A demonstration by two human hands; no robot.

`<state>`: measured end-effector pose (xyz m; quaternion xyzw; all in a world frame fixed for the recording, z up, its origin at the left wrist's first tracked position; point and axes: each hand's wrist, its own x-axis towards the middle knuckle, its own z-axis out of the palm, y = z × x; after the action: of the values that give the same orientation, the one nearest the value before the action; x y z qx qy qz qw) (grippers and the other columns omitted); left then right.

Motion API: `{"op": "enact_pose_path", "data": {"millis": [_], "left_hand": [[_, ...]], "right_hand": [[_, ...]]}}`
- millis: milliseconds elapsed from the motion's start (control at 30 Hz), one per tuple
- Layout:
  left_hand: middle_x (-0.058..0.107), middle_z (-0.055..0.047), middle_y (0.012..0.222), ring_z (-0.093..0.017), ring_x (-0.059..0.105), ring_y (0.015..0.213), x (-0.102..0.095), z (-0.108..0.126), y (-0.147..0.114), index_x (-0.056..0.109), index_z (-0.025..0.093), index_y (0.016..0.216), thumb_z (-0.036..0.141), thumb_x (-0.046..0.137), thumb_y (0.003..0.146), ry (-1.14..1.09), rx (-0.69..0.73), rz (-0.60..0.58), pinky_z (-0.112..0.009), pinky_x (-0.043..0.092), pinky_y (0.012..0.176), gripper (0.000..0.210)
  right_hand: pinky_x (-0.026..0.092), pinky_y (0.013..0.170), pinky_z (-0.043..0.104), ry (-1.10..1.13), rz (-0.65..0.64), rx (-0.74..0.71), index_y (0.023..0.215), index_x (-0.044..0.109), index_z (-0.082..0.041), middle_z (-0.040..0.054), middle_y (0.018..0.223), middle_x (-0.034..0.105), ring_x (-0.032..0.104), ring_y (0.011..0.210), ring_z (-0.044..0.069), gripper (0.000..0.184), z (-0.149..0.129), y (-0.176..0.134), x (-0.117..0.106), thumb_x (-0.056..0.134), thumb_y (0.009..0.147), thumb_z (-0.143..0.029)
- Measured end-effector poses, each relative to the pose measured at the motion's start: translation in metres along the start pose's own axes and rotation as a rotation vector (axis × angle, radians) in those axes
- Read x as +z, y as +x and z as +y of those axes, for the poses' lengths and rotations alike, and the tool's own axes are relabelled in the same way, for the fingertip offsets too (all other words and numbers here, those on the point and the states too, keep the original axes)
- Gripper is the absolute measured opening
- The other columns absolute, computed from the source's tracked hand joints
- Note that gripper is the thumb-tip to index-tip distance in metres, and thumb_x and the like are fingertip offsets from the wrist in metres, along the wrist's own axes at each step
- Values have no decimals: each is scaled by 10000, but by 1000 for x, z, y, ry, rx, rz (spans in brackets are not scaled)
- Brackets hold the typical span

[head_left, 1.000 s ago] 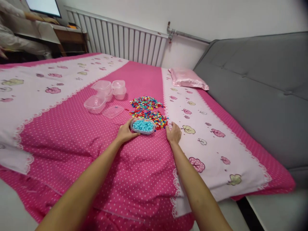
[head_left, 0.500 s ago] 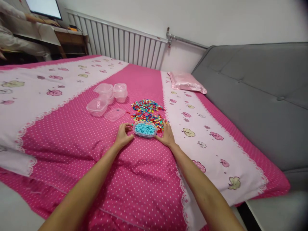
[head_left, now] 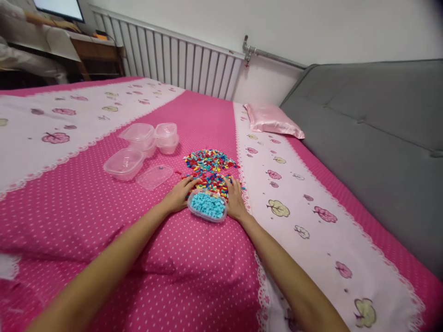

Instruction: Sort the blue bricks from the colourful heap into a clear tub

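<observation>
The clock has its middle at the tub of blue pieces (head_left: 207, 206), and twelve points away from the person. Starting at the left, at ten o'clock, a second person (head_left: 26, 60) sits by a desk (head_left: 95, 48) which carries a lit screen (head_left: 58, 8). Nearer, between ten and eleven o'clock, several clear containers (head_left: 125, 162) stand in a group on the pink bed cover (head_left: 204, 276). A flat transparent lid (head_left: 154, 177) lies just beside them, at ten. Behind the bed, between eleven and twelve, there is a white radiator (head_left: 169, 55).

The left hand (head_left: 180, 192) is between nine and ten o'clock, just beside the tub. It is released, with fingers stretched to the edge of the near heap (head_left: 212, 183) of many-coloured pieces. This heap is at twelve, directly behind the tub, and the far heap (head_left: 209, 160) is beyond it. The tub sits upright between both hands, well filled.

The right hand (head_left: 236, 198), at three o'clock, is also released, its fingers reaching the heap's right side. I cannot tell whether either hand touches the tub. Between one and two o'clock lies a shiny pink pillow (head_left: 272, 121), and at two rises the grey headboard (head_left: 374, 106).
</observation>
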<state>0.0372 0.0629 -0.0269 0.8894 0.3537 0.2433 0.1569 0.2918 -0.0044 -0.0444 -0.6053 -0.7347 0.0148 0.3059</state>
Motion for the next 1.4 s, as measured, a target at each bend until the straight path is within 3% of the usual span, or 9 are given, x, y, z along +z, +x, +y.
{"op": "enact_pose_path", "data": {"millis": [233,333,533,633,733,867,967,1067,1400], "left_hand": [[478,-161,1410,-297,453,1301,12,-7,33,531,190,1338,461,555,837,-45,-72,25,-453,364,1076,570],[542,-163,1345,-314,475,1277,4,-9,41,609,187,1251,472,652,754,-83,-63,-5,-463,367,1071,574],[631,-69,1273,-280,605,1124,-56,-7,59,594,265,1269,287,709,631,-153,-70,-476,-391,481,936,649],[662,-49,1234,-253,618,1110,-89,-5,85,624,262,1214,225,671,630,-165,-146,-567,-368,486,911,587],[685,-54,1183,-238,629,1081,-104,-2,111,655,222,1156,216,620,689,-149,-191,-390,-354,482,902,468],[731,-75,940,-234,668,871,-86,-1,119,706,161,1006,255,564,769,-172,-345,24,-350,498,821,292],[716,-71,825,-193,655,763,-61,-4,109,694,138,930,276,564,797,-537,-501,382,-301,504,733,232],[676,-41,692,-117,609,592,-48,-3,104,674,127,789,234,577,813,-945,-686,572,-222,478,615,146],[636,-70,634,-114,607,559,-58,1,112,610,102,740,179,399,918,-1640,-1040,759,-188,500,540,286]], "right_hand": [[237,1137,513,16,-14,27,1421,399,-182,132,1471,392,250,1397,321,754,-8,31,8,563,795,-569],[236,1125,531,8,-131,36,1355,502,-212,109,1427,466,270,1381,354,744,-7,38,-2,646,727,-585],[324,1080,527,126,-629,-110,1410,436,-259,100,1481,413,373,1353,331,857,12,67,-64,751,658,-521],[380,1067,439,234,-671,-152,1380,470,-234,68,1415,505,479,1287,242,668,10,97,-91,686,768,-387],[449,999,437,308,-555,-87,1294,557,-210,60,1303,605,575,1180,226,481,-5,128,-92,615,819,-256],[503,912,350,398,-331,5,1121,657,-177,47,1072,716,668,974,163,316,-24,154,-55,544,832,-117],[507,862,296,359,-253,53,972,703,-181,41,972,740,680,893,145,234,-26,160,-19,549,823,-88],[511,767,271,284,-298,81,854,718,-185,30,846,744,681,782,149,157,-20,162,2,612,779,-98],[476,676,231,136,-469,126,808,716,-197,-1,724,717,655,699,136,168,-27,160,15,657,708,-75]]}}
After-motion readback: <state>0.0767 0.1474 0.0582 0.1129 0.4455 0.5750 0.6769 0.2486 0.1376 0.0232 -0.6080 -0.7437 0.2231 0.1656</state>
